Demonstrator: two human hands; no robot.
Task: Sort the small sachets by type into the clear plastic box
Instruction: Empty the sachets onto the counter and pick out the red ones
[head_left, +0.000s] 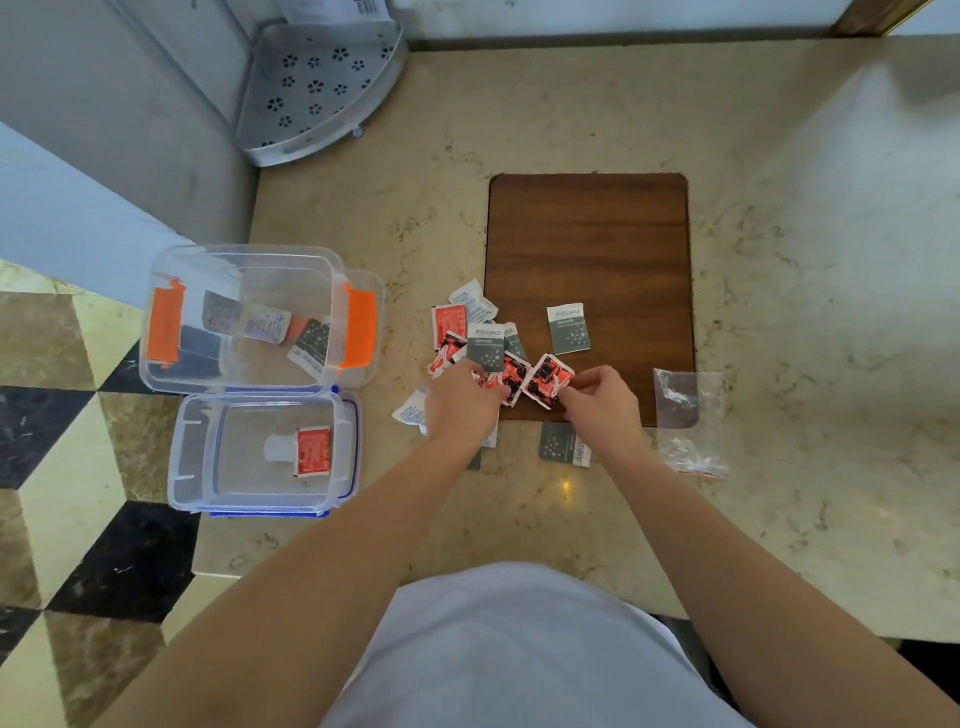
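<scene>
Head view: the right hand (602, 402) has its fingers curled, thumb and fingertips pinching the corner of a red sachet (545, 379) at the near edge of the board (589, 239). The left hand (465, 402) lies palm down over the near end of the sachet pile (478, 338), fingers bent onto a second red sachet (511, 376); it seems to grip it, though the fingertips are hidden from here.

The pile of red and grey sachets straddles the board's left edge on a beige marble counter (779, 312). One grey sachet (569, 328) lies alone on the board, another (563, 442) on the counter just below its near edge, touching the right wrist. A crumpled clear bag (685, 415) lies at the board's near right corner. A perforated corner rack (322, 88) stands at the counter's far left corner. Left of the counter is a checkered floor (78, 493).

Two clear boxes sit at the counter's left edge. The orange-latched box (249, 317) holds several grey and white sachets. The blue-trimmed box (260, 452), nearer the person, holds one red sachet (313, 451).
</scene>
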